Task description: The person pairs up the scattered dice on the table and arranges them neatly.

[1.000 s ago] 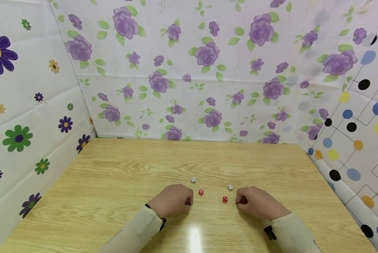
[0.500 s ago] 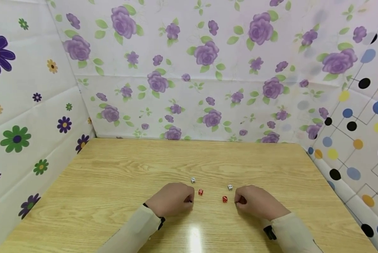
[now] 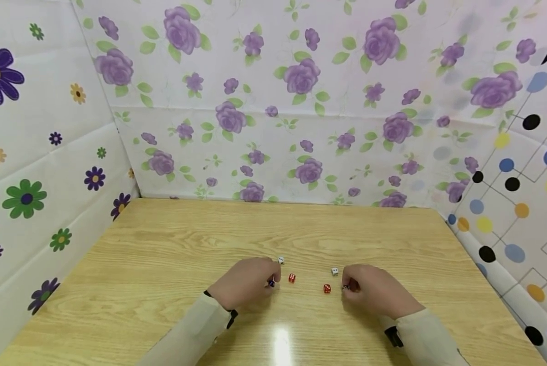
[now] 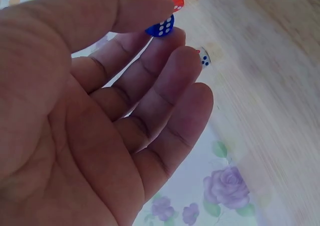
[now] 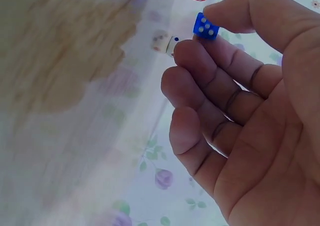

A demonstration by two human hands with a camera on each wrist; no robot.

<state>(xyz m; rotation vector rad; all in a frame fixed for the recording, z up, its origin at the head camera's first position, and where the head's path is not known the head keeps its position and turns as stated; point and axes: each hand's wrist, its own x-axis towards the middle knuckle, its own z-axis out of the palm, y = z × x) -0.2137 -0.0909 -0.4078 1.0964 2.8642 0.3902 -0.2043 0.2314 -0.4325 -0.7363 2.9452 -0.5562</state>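
Observation:
My left hand [image 3: 247, 282] pinches a blue die [image 4: 162, 26] with white dots between thumb and fingertips, close over the table. In the right wrist view a second blue die [image 5: 206, 26] is held the same way by my right hand [image 3: 377, 290], its five-dot face showing. Between the hands lie a red die [image 3: 292, 278], nearer the left, and another red die [image 3: 327, 288], nearer the right. One white die [image 3: 281, 260] sits just beyond the left fingers. Another white die [image 3: 334, 271] rests close to the right knuckles.
The wooden table [image 3: 186, 229] runs back to a flowered cloth wall [image 3: 264, 137]. Cloth with daisies [image 3: 72, 193] hangs on the left and dotted cloth [image 3: 524, 244] on the right. Black straps circle both wrists at the pale sleeves.
The left hand has risen slightly and its blue die now shows beneath the fingers. The right hand has lifted a little too, with its die in view. The loose dice stay put.

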